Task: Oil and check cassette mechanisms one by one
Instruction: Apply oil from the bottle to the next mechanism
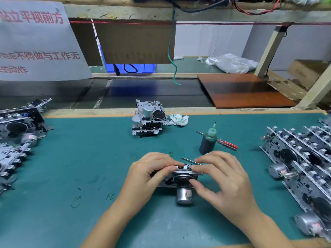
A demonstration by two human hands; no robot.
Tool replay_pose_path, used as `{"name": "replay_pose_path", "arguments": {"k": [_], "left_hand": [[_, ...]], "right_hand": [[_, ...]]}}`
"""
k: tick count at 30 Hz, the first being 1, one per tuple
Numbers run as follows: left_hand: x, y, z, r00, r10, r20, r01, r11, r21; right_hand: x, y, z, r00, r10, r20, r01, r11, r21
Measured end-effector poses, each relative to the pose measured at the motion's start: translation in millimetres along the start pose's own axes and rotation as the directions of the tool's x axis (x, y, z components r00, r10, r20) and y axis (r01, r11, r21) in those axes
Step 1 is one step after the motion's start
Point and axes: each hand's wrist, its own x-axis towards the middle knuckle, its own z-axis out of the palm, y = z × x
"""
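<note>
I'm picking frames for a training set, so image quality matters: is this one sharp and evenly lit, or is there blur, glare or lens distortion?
Head view: the hands, left and right, and the mechanism they hold are fairly sharp; the stacked mechanisms at the left edge are smeared; wide-angle bending tilts the shelf post; light is soft, with faint shadows on the green mat and no harsh glare.

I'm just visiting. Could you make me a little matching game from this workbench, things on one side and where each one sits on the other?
Things:
1. oil bottle
2. red-handled screwdriver
3. crumpled wrapper
4. cassette mechanism with the motor

Places:
A. by the stacked mechanisms at the mat's far edge
B. held in both hands
C. standing upright on the mat
D. lying flat behind the bottle

Pairs: 1-C, 2-D, 3-A, 4-B
</note>
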Motion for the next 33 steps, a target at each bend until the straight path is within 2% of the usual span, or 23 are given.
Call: {"name": "replay_pose_path", "arguments": {"k": [3, 5, 7, 9, 11, 14, 24, 27, 29, 31, 33], "left_hand": [[-0.4, -0.4, 0.2, 1.000, 0.001, -0.006, -0.001, 1.000, 0.008], [-0.1, -0.3, 0.1, 1.000, -0.005, 0.003, 0.005, 1.000, 0.009], [-0.1, -0.6, -0.5, 1.000, -0.005, 0.005, 0.004, 1.000, 0.012], [-0.6, -0.6, -0.8, 1.000, -0.003, 0.008, 0.003, 1.000, 0.015], [-0.3, -0.4, -0.9, 1.000, -0.003, 0.013, 0.003, 1.000, 0.017], [-0.1, -1.2, -0.9, 1.000, -0.010, 0.020, 0.010, 1.000, 0.008], [0.3, -1.6, -0.3, 1.000, -0.014, 0.026, 0.014, 1.000, 0.002], [-1.0, -1.5, -1.1, 0.999, -0.013, 0.031, 0.012, 1.000, 0.015], [-0.8, -0.6, -1.1, 1.000, -0.009, 0.021, 0.008, 1.000, 0.021], [-0.1, 0.6, 0.0, 1.000, -0.012, 0.012, 0.012, 1.000, 0.024], [-0.2, 0.6, 0.5, 1.000, -0.016, 0.007, 0.016, 1.000, 0.023]], "right_hand": [[-1.0, -1.0, -0.2, 0.999, 0.046, 0.017, -0.047, 0.996, 0.080], [-1.0, -0.7, -1.9, 0.980, 0.169, 0.101, -0.186, 0.963, 0.193], [0.7, -0.5, -2.1, 0.905, 0.332, 0.266, -0.408, 0.855, 0.321], [1.7, 1.6, 3.1, 0.836, 0.371, 0.404, -0.515, 0.785, 0.345], [3.3, 4.3, 8.3, 0.821, 0.347, 0.453, -0.519, 0.783, 0.343], [5.7, 7.2, 11.1, 0.799, 0.339, 0.498, -0.559, 0.724, 0.405], [8.6, 7.3, 10.0, 0.789, 0.333, 0.516, -0.575, 0.695, 0.432], [-4.0, -1.2, 9.0, 0.787, 0.399, 0.469, -0.571, 0.760, 0.311], [-15.9, -6.1, 6.2, 0.842, 0.460, 0.281, -0.504, 0.857, 0.109], [-24.5, -9.6, 4.6, 0.907, 0.391, 0.156, -0.386, 0.920, -0.062], [-31.1, -10.6, 5.5, 0.934, 0.313, 0.172, -0.291, 0.946, -0.141]]}}
